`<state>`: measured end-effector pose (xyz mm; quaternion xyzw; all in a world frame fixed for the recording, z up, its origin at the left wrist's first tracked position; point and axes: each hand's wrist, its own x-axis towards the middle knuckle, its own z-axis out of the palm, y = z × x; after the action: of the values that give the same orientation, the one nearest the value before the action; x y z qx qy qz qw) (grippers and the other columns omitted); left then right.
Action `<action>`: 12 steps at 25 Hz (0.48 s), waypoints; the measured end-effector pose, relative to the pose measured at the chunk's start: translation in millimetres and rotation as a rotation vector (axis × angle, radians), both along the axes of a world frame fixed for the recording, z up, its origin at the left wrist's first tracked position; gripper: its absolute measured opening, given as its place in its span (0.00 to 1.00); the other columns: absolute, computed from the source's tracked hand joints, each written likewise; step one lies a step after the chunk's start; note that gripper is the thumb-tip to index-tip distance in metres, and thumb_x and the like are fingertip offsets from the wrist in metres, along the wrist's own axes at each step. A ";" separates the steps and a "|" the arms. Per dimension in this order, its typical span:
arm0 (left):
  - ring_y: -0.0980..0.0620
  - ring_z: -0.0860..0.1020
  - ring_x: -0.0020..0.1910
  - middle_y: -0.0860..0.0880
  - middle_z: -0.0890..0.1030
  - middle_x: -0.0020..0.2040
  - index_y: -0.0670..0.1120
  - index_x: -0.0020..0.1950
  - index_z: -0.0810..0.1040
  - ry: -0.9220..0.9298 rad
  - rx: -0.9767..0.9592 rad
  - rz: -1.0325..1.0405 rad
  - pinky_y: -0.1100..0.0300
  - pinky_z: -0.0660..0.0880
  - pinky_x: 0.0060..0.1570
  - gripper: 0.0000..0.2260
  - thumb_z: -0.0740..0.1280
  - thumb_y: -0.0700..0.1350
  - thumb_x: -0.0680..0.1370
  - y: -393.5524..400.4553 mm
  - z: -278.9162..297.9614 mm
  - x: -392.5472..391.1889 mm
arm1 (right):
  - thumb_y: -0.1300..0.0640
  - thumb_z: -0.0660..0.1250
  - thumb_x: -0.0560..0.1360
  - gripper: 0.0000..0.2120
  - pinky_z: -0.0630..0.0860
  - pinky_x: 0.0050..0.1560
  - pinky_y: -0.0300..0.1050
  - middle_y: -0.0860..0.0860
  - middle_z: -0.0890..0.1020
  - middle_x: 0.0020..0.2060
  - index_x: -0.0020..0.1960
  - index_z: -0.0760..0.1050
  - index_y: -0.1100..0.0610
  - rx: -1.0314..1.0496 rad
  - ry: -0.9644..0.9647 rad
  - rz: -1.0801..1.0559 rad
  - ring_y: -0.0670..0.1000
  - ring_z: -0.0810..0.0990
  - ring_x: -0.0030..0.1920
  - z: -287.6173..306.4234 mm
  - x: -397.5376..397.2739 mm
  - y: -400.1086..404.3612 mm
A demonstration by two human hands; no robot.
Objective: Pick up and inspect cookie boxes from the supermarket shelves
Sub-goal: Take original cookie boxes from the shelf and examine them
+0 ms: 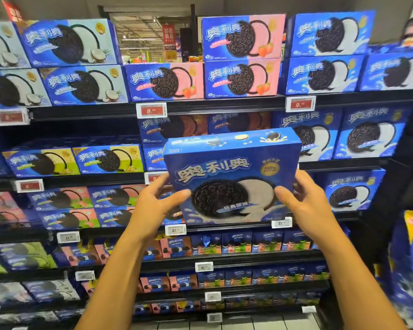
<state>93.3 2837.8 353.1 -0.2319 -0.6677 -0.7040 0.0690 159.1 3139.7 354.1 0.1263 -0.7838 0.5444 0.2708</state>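
the left hand (156,206) and right hand (305,201) grasped a glossy blue rectangular cardboard cookie box (231,177) by its sides, at nine and three o'clock.

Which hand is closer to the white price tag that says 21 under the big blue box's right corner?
Right. The right hand grips the big blue cookie box just above that white price tag; the left hand holds the box's opposite edge, farther away.
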 end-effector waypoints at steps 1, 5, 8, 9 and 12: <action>0.61 0.79 0.57 0.57 0.83 0.57 0.60 0.59 0.81 -0.008 -0.005 0.000 0.72 0.76 0.44 0.18 0.76 0.48 0.70 1.7 1.0 1.2 | 0.54 0.66 0.80 0.21 0.74 0.55 0.33 0.46 0.78 0.63 0.60 0.73 0.26 -0.002 -0.014 -0.009 0.42 0.78 0.59 -0.7 2.4 0.6; 0.59 0.81 0.56 0.56 0.83 0.58 0.58 0.59 0.81 -0.049 0.033 -0.062 0.70 0.78 0.44 0.18 0.75 0.49 0.70 8.9 2.7 5.0 | 0.48 0.64 0.79 0.16 0.78 0.54 0.45 0.43 0.81 0.55 0.56 0.73 0.25 -0.023 -0.048 -0.054 0.50 0.79 0.55 -5.5 9.4 2.4; 0.53 0.83 0.54 0.53 0.84 0.57 0.57 0.57 0.82 -0.133 0.098 -0.069 0.63 0.80 0.43 0.17 0.74 0.51 0.69 17.8 1.4 4.3 | 0.43 0.64 0.76 0.12 0.80 0.50 0.40 0.39 0.84 0.52 0.54 0.76 0.26 -0.084 -0.081 -0.068 0.48 0.82 0.53 -10.8 12.1 3.0; 0.52 0.84 0.53 0.52 0.84 0.57 0.57 0.57 0.82 -0.158 0.100 -0.065 0.61 0.81 0.44 0.16 0.74 0.51 0.69 21.2 -0.4 4.0 | 0.42 0.64 0.75 0.11 0.80 0.48 0.37 0.39 0.84 0.53 0.53 0.77 0.27 -0.118 -0.085 -0.067 0.45 0.83 0.52 -12.5 13.1 3.5; 0.48 0.84 0.53 0.51 0.84 0.57 0.55 0.56 0.83 -0.243 0.085 -0.046 0.55 0.82 0.43 0.15 0.74 0.53 0.70 31.3 -8.9 5.7 | 0.40 0.66 0.73 0.11 0.81 0.48 0.41 0.45 0.84 0.56 0.55 0.80 0.34 -0.226 -0.131 -0.083 0.46 0.84 0.53 -20.4 15.3 7.8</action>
<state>99.0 2869.1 344.2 -0.1568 -0.6352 -0.7560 -0.0189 174.4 3147.5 333.7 0.0265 -0.7379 0.6248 0.2537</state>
